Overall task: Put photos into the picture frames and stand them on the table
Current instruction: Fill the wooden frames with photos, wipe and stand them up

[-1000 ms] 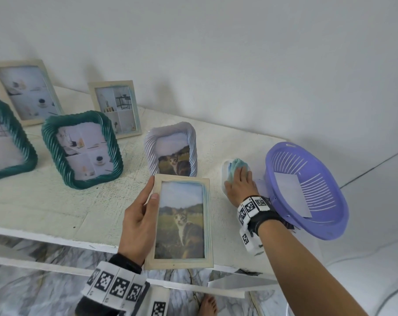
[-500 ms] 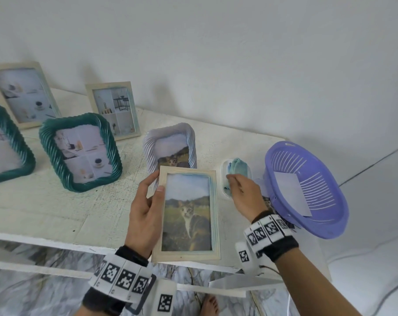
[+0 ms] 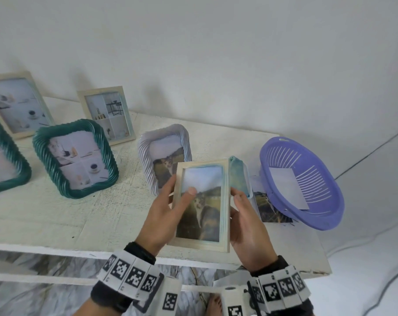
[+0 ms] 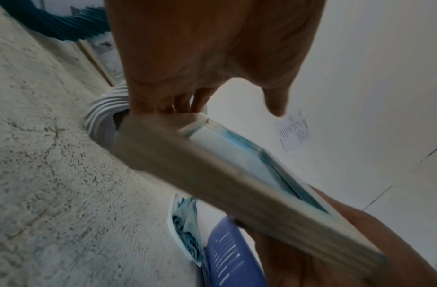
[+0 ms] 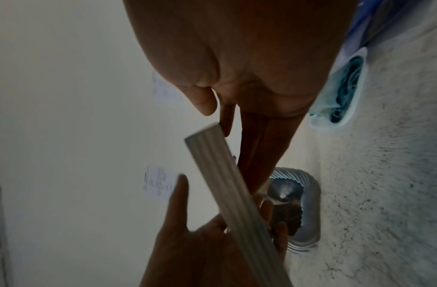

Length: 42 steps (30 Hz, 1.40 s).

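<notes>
Both hands, left hand (image 3: 165,215) and right hand (image 3: 248,231), grip the wooden cat-photo frame (image 3: 201,205) above the desk (image 3: 56,220) near edge, partly hiding the white ribbed frame (image 3: 158,147); fingers behind unseen.

The left hand (image 4: 212,54) filled the top middle of the frame. Its fingers (image 4: 183,103) were curled round the top end of a pale wooden picture frame (image 4: 212,174), and its thumb (image 4: 274,101) stuck out, off the wood. The picture frame ran slanting down to the lower right, where the right hand (image 4: 335,252) was under it. At left was the rough white table (image 4: 52,174). A white ribbed frame (image 4: 104,114) and a green ribbed frame (image 4: 65,25) stood on it. Near the bottom lay a white dish (image 4: 174,235) with a blue cloth (image 4: 188,229), touching a purple basket (image 4: 227,258).
</notes>
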Each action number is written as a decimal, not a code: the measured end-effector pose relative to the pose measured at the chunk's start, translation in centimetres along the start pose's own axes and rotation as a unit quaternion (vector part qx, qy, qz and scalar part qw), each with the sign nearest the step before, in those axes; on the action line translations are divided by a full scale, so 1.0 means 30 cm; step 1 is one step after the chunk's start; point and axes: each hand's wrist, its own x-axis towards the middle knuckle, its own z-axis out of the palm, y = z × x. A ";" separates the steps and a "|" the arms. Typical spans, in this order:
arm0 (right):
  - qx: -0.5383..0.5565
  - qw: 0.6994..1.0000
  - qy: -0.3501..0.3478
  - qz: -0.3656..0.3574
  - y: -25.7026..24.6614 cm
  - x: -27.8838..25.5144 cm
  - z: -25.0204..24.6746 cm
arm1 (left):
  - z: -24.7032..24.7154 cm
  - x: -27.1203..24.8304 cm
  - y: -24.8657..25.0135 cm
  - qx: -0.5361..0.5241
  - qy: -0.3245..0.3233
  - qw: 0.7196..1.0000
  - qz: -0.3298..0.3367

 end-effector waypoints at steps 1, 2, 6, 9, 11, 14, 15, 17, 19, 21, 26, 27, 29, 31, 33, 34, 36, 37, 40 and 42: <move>-0.043 0.999 -0.010 -0.012 -0.002 -0.007 0.004 | 0.011 -0.008 0.009 0.017 -0.021 0.999 -0.016; -0.082 0.996 -0.022 -0.026 -0.002 -0.016 0.009 | 0.021 -0.014 0.016 0.024 -0.039 0.999 -0.021; -0.150 0.984 -0.067 -0.073 0.005 -0.059 0.045 | 0.046 -0.022 0.022 -0.027 -0.081 0.996 -0.038; -0.212 0.965 -0.084 -0.129 0.019 -0.069 0.061 | 0.050 -0.022 0.018 -0.082 -0.104 0.990 -0.051; -0.269 0.946 -0.083 -0.161 0.028 -0.065 0.067 | 0.050 -0.029 0.026 -0.122 -0.117 0.984 -0.062; -0.340 0.925 -0.063 -0.160 0.036 -0.057 0.062 | 0.043 -0.038 0.038 -0.171 -0.134 0.972 -0.085; -0.359 0.917 -0.058 -0.165 0.034 -0.056 0.059 | 0.040 -0.037 0.041 -0.168 -0.135 0.973 -0.088; -0.418 0.884 -0.039 -0.207 0.023 -0.057 0.053 | 0.034 -0.031 0.041 -0.147 -0.122 0.978 -0.087; -0.512 0.817 -0.003 -0.267 0.005 -0.055 0.042 | 0.027 -0.023 0.036 -0.137 -0.111 0.980 -0.089; -0.591 0.742 0.042 -0.315 -0.014 -0.051 0.033 | 0.021 -0.019 0.035 -0.130 -0.104 0.981 -0.100; -0.693 0.641 0.111 -0.311 -0.033 -0.070 0.032 | 0.031 -0.012 0.041 -0.108 -0.096 0.985 -0.096; -0.673 0.668 0.101 -0.301 -0.035 -0.075 0.032 | 0.038 -0.012 0.040 -0.103 -0.089 0.986 -0.092; -0.530 0.816 0.055 -0.226 -0.048 -0.084 0.041 | 0.052 -0.018 0.042 -0.087 -0.079 0.990 -0.075; -0.344 0.930 0.021 -0.126 -0.080 -0.104 0.063 | 0.059 -0.024 0.038 -0.068 -0.079 0.993 -0.048; -0.234 0.969 0.010 -0.075 -0.098 -0.108 0.049 | 0.055 -0.028 0.031 -0.062 -0.067 0.996 -0.023; -0.200 0.978 0.010 -0.053 -0.105 -0.102 0.038 | 0.048 -0.029 0.029 -0.068 -0.057 0.996 -0.018; -0.153 0.988 0.017 -0.022 -0.108 -0.084 0.002 | 0.039 -0.028 0.043 -0.100 -0.044 0.994 -0.026; -0.132 0.991 0.026 -0.012 -0.109 -0.074 -0.018 | 0.035 -0.023 0.055 -0.126 -0.044 0.990 -0.037; -0.061 0.998 0.026 0.024 -0.142 -0.059 -0.048 | 0.037 -0.005 0.105 -0.174 -0.070 0.978 -0.091; -0.052 0.998 0.021 0.034 -0.160 -0.048 -0.074 | 0.040 0.011 0.120 -0.197 -0.093 0.968 -0.124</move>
